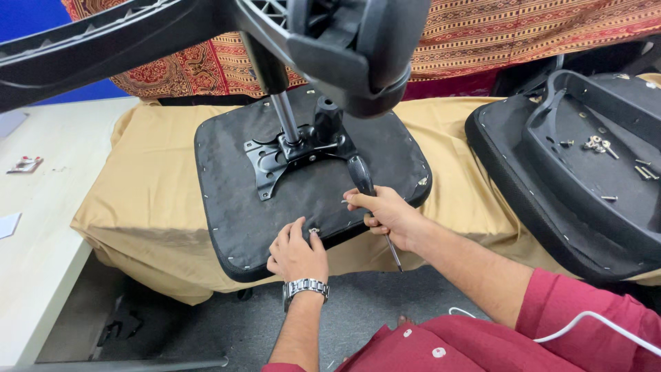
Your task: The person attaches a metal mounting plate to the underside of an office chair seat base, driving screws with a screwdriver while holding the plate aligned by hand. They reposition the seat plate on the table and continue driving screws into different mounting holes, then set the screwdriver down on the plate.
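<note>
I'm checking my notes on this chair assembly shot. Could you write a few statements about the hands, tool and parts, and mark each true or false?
1. The right hand holds a screwdriver. True.
2. The left hand wears a wristwatch. True.
3. The seat cushion lies on a bare wooden floor. False: it rests on a tan cloth.
4. Loose screws lie on the other chair part at right. True.
5. The left hand grips the metal post. False: it rests at the cushion's near edge.
</note>
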